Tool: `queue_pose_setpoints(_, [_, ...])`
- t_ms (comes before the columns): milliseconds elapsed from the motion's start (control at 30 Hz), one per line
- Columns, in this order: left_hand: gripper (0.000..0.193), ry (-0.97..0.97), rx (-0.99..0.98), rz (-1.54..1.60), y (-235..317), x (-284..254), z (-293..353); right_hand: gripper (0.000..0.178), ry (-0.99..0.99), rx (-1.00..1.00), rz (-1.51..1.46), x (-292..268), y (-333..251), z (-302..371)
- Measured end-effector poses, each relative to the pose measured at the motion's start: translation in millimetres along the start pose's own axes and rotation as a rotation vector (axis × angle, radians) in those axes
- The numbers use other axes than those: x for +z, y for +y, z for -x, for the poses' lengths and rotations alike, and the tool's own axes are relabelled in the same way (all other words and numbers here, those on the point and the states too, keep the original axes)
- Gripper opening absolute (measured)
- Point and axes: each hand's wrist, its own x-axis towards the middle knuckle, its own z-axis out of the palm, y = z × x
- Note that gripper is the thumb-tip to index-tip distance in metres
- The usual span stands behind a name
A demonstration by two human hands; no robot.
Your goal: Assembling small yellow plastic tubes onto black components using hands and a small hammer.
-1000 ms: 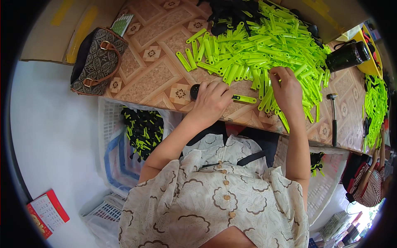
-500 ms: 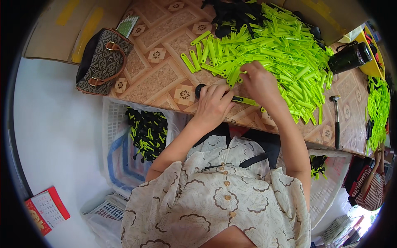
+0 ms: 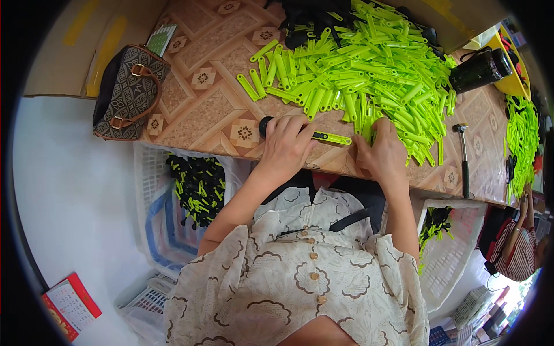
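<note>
My left hand is closed round a black handle with a rounded end, pressed to the table near its front edge. Out of that grip to the right extends a yellow-green plastic strip with a black inlay; the fingers hide the handle's middle. My right hand is at the near edge of a large heap of yellow-green plastic strips. Its thumb and fingers are curled about a loose strip there, partly covered by the fingers.
Black pieces lie behind the heap. A patterned handbag stands at left, a dark bottle and a hammer at right. Below the table are white baskets with black-and-green pieces. Another person sits far right.
My right hand has moved from beside the left hand, over the handle, down and right to the heap's near edge. My left hand keeps its hold. The whole view has shifted slightly.
</note>
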Motion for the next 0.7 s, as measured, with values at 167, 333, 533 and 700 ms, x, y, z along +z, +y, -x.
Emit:
queue_pose_setpoints(167, [0.038,0.001,0.013,-0.013,-0.3,1.3,-0.1,0.033,-0.091,0.087,0.015,-4.9,7.9,-2.3])
queue_pose_setpoints(333, [0.037,0.012,-0.02,0.016,-1.4,0.6,-1.4,0.019,0.048,0.015,-0.079,-12.9,14.2,0.8])
queue_pose_setpoints(533, [0.037,-0.017,0.051,0.018,-10.0,-1.3,-4.2,0.037,0.102,-0.284,-0.291,-16.5,2.9,1.0])
queue_pose_setpoints(700, [0.034,-0.114,0.068,0.036,-6.3,-14.1,-12.4,0.042,0.056,-0.561,-0.308,-2.5,-13.1,2.6])
